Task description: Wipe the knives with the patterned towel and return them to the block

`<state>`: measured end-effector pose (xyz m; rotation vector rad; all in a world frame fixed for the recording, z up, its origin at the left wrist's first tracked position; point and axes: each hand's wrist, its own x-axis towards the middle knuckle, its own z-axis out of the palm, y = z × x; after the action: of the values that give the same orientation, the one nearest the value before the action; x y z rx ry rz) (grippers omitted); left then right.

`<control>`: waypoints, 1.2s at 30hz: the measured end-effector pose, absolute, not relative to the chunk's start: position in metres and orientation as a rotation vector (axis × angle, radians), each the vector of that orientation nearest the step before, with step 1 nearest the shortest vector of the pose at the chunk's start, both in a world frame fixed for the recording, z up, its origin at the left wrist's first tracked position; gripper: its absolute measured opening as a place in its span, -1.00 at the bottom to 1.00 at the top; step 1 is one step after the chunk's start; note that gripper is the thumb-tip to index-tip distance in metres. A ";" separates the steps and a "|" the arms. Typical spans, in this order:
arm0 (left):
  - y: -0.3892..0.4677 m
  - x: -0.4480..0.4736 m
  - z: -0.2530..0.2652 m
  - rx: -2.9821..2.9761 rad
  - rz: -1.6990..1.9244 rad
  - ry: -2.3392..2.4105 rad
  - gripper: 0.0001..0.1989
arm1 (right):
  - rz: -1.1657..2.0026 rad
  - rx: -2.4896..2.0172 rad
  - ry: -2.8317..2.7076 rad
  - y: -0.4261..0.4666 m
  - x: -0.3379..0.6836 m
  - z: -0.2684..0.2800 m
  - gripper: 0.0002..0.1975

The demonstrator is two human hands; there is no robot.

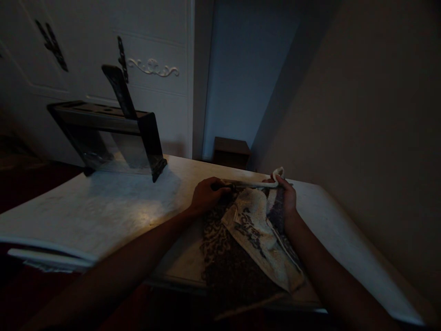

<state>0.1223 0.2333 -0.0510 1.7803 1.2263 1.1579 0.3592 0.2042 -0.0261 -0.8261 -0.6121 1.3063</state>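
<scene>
A patterned towel [253, 220], beige on one side and dark brown on the other, hangs in folds between my hands over the table's front edge. My left hand [208, 195] is closed at its upper left corner. Something small and dark shows at those fingertips, too dim to make out. My right hand [288, 197] is closed on the towel's upper right part, with a pale loop of its edge sticking up above the fingers. A pale, narrow band of the towel's edge stretches straight from one hand to the other.
On the left of the white table [138, 207] stands a knife block [113, 138] with see-through sides and a black-handled knife [120, 89] in it. A white cabinet [155, 101] is behind. A small brown box-like stand [231, 149] lies beyond; a wall [372, 115] borders the right.
</scene>
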 end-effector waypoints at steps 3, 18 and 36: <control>0.232 0.123 -0.048 1.773 1.157 1.194 -0.82 | 1.349 -0.751 -0.614 0.205 0.365 -0.025 -0.77; 0.239 0.122 -0.053 1.627 1.121 1.226 -0.64 | 1.028 -0.723 -0.292 0.215 0.397 -0.031 -0.97; 0.226 0.127 -0.044 1.502 1.168 1.135 -0.58 | 1.261 -0.662 -0.539 0.209 0.363 -0.025 -0.66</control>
<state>0.1272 0.2261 -0.0443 1.5020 1.1351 1.1684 0.3627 0.2085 -0.0251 -0.6623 -0.5394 1.2611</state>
